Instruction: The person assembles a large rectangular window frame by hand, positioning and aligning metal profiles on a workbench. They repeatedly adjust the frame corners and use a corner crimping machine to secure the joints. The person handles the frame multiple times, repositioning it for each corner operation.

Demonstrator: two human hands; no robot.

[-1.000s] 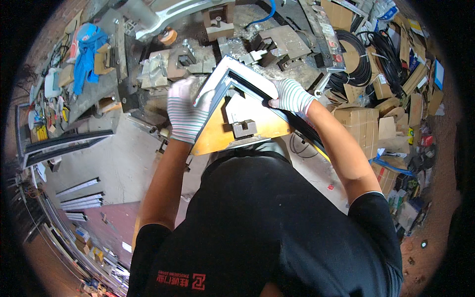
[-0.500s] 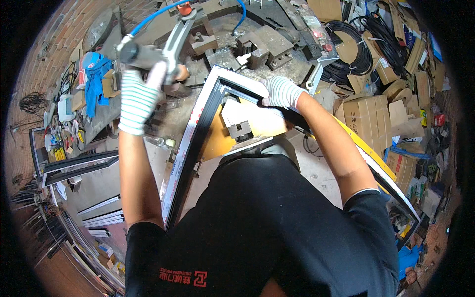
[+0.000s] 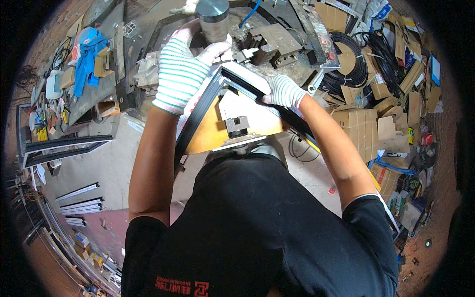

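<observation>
My left hand (image 3: 185,69), in a white glove with green stripes, is closed around an upright metal cylinder tool (image 3: 213,27) with a dark round top. The tool is over the machine bed, just beyond the corner of a black-and-white profile frame (image 3: 198,115). That corner points away from me, and its two sides run back past my body. My right hand (image 3: 286,91), in a matching glove, grips the frame's right side close to the corner. Below the corner, inside the frame, lie a yellow plate (image 3: 205,133) and a dark notched metal block (image 3: 236,124).
Heavy metal blocks (image 3: 274,44) stand on the machine bed beyond the frame. Cardboard boxes (image 3: 356,131) and a coil of black cable (image 3: 346,59) crowd the right. At left are a blue cloth (image 3: 90,64), another frame piece (image 3: 67,148) and profile lengths (image 3: 81,204) on the floor.
My left hand has moved right with the cylinder tool, which now stands upright beyond the frame's corner. My right hand stays on the frame. The view has shifted slightly.
</observation>
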